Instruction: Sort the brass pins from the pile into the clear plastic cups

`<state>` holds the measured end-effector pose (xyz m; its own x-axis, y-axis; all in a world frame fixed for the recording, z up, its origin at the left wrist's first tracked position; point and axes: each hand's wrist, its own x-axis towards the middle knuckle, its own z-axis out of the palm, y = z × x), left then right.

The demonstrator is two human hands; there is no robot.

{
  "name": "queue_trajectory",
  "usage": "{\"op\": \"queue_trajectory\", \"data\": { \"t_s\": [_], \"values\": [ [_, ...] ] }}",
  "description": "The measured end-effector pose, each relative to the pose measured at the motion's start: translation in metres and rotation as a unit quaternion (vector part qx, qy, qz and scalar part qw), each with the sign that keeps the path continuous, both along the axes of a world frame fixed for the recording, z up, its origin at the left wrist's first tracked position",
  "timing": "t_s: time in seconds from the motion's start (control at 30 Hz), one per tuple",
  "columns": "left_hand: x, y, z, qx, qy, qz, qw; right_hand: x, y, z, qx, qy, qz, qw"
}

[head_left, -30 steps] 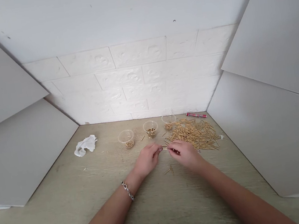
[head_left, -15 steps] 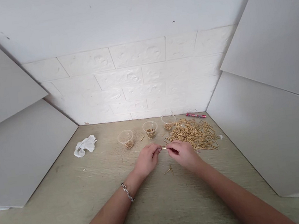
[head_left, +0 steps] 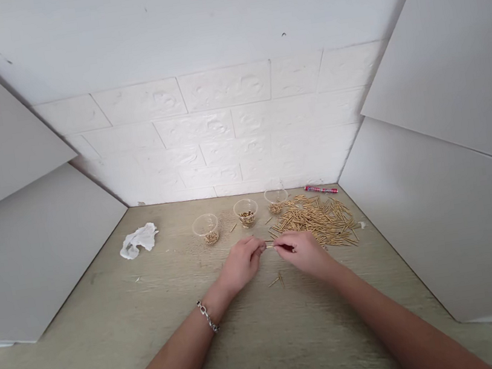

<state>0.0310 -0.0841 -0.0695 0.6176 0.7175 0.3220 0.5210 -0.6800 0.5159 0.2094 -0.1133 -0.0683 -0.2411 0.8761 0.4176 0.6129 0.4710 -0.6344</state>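
Both the left hand (head_left: 242, 262) and right hand (head_left: 300, 251) still pinch, seemingly, one thin stick (head_left: 270, 246), unmoved.

A pale wood-grain counter (head_left: 123, 324) meets a white brick-pattern wall (head_left: 220, 133) at the back. Plain grey panels (head_left: 29, 239) angle in from both sides. Light is soft and even.

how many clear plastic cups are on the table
3, in a row at the back of the table: left cup, middle cup, right cup beside the pile of sticks. None seems hidden.
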Motion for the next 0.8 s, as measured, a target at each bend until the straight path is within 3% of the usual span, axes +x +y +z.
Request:
{"op": "queue_trajectory", "data": {
  "t_s": [0.23,0.43,0.63,0.8],
  "values": [
    [0.001,0.0,-0.002,0.005,-0.002,0.031,1.0,-0.005,0.001,-0.001,0.013,0.024,-0.039,0.999],
    [0.001,-0.001,-0.001,0.002,0.004,0.027,1.0,-0.005,0.0,0.001,0.029,-0.005,-0.013,0.999],
    [0.005,-0.003,-0.001,0.001,-0.034,0.063,0.997,-0.011,-0.002,-0.001,0.067,-0.008,-0.071,0.995],
    [0.001,-0.001,-0.003,0.014,-0.006,0.036,0.999,-0.006,-0.002,0.003,0.04,-0.037,-0.022,0.998]
  ]
}}
